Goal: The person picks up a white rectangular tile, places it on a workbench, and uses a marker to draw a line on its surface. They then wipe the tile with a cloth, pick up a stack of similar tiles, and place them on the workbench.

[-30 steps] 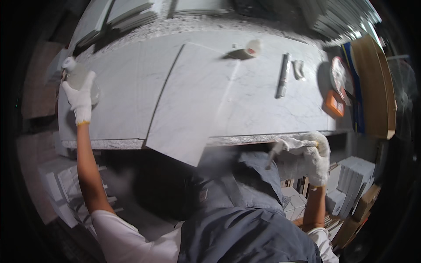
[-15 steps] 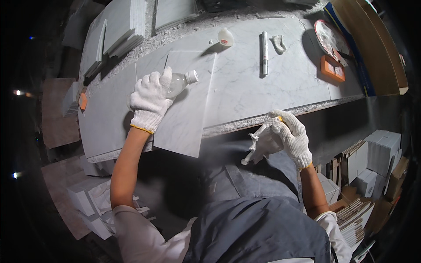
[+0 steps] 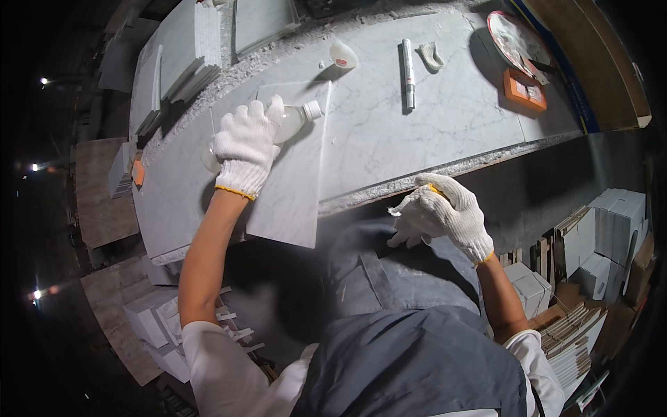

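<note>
A white knit glove covers each of my hands. My left hand (image 3: pixel 246 142) wraps round a clear plastic bottle (image 3: pixel 292 125) with a white cap, which lies tilted over a loose marble-look tile (image 3: pixel 292 201) on the bench. The tile's near end juts past the bench edge. In front of that edge, my right hand (image 3: pixel 462 212) grips a bunched white knit cloth (image 3: pixel 415 215) with a bit of yellow trim, apparently a spare glove. My right fingers are closed, and part of the cloth is hidden under them.
On the marble-look bench top (image 3: pixel 375 139) are a white marker (image 3: pixel 408 76), a small white bottle (image 3: pixel 342 54), a curled white scrap (image 3: pixel 431 57), an orange box (image 3: pixel 524 92) and a round red-rimmed container (image 3: pixel 517 42). Stacked tiles (image 3: pixel 184 52) stand far left; white boxes (image 3: pixel 615 222) sit at right.
The bottle has shifted slightly right and up with my left hand. In my right hand the cloth is gathered tighter, its dangling end now drawn up. The view has shifted a little.
</note>
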`<state>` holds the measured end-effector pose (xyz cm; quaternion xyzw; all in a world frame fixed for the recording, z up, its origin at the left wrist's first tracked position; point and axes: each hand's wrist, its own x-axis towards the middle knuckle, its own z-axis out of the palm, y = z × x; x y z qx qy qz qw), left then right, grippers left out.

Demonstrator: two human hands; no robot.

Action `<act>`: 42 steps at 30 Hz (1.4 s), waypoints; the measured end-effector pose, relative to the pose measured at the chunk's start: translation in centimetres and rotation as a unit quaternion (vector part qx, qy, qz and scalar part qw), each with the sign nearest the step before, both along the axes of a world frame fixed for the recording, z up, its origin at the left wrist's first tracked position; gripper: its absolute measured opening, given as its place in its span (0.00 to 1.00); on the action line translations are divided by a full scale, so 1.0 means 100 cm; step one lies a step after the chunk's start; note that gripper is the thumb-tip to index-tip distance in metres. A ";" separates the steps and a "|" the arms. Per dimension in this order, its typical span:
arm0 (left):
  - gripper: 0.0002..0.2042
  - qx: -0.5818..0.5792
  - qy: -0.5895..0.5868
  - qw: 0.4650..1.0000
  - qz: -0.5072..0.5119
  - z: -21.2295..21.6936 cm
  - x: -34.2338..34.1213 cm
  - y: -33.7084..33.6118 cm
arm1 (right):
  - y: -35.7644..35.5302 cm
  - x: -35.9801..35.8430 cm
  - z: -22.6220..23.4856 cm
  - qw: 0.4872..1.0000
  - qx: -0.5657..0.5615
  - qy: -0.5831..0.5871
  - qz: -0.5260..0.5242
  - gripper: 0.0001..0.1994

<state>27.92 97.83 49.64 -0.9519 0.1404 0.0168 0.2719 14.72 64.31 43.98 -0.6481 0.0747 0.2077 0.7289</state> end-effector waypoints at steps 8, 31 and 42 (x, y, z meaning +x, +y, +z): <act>0.42 0.028 -0.006 0.999 -0.034 0.001 0.007 0.001 | 0.000 -0.001 0.001 1.000 -0.021 -0.005 -0.006 0.17; 0.39 0.046 0.024 0.999 0.018 0.011 0.006 -0.010 | 0.001 -0.002 -0.006 0.997 -0.060 -0.033 0.021 0.19; 0.41 0.023 0.002 0.998 0.055 0.003 0.003 -0.004 | 0.000 0.000 -0.004 0.989 -0.110 -0.039 0.092 0.31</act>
